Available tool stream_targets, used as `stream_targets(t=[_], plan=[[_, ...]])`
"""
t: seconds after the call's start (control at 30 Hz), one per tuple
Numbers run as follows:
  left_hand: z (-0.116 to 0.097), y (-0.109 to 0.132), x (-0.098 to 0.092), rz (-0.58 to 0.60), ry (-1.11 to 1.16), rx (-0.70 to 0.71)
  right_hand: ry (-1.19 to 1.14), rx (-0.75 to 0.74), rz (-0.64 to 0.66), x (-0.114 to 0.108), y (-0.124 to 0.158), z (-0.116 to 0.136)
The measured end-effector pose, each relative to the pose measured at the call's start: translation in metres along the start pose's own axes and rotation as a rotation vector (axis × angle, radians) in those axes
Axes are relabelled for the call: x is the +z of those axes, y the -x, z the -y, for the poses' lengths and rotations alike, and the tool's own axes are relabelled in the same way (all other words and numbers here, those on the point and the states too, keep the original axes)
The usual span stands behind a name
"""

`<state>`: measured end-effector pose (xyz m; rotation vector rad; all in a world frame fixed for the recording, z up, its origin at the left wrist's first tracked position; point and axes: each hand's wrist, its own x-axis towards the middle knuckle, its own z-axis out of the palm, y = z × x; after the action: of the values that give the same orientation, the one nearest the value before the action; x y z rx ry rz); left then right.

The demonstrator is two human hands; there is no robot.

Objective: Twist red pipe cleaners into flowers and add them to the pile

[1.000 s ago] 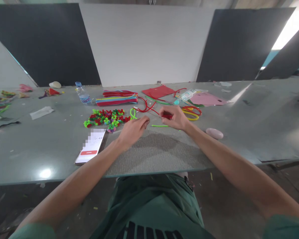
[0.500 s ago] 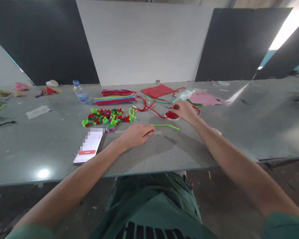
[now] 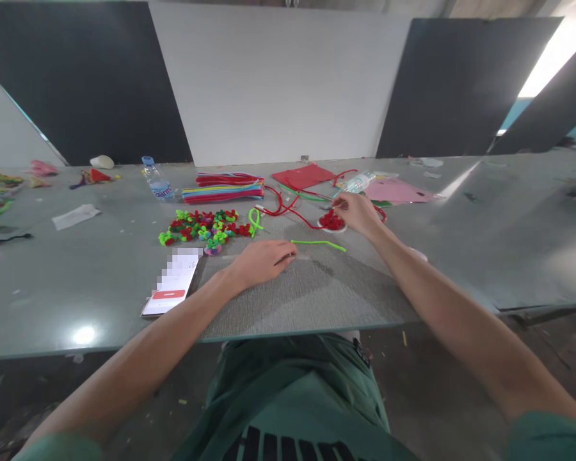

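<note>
My left hand [image 3: 269, 258] rests on the grey mat [image 3: 297, 301], its fingers curled together. What they hold, if anything, is hidden. Just beyond its fingertips lies a bright green pipe cleaner [image 3: 321, 243]. Over the small white dish [image 3: 338, 229] of red fuzzy pieces [image 3: 331, 219], my right hand [image 3: 358, 212] is closed in a pinch at the dish's far edge. Anything between those fingertips is too small to make out. A cluster of green and red pipe-cleaner flowers [image 3: 201, 227] sits left of my left hand, beside a looped green pipe cleaner [image 3: 255, 222].
A phone [image 3: 173, 282] lies left of the mat. Behind are bundles of pipe cleaners [image 3: 225, 189], a water bottle [image 3: 157, 179], a red sheet [image 3: 302, 174], a pink sheet [image 3: 396, 190] and a clear bottle [image 3: 358, 182]. Long red pipe cleaners [image 3: 288, 208] cross the middle.
My right hand's fingertips have lifted slightly away from the red pieces, showing more of them. My left hand stays in place.
</note>
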<state>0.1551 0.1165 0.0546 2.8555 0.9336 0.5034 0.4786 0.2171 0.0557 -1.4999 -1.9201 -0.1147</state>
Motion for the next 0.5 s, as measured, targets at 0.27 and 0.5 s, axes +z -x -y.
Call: stream_targets(t=[0.27,0.5], plan=[[0.005,-0.001,0.001,-0.007,-0.063,-0.091,-0.017,-0.081,-0.054,-0.005,0.000,0.021],[0.009,0.004,-0.002,-0.074,-0.235,-0.341,-0.018,-0.351,0.126,0.012,0.010,0.050]])
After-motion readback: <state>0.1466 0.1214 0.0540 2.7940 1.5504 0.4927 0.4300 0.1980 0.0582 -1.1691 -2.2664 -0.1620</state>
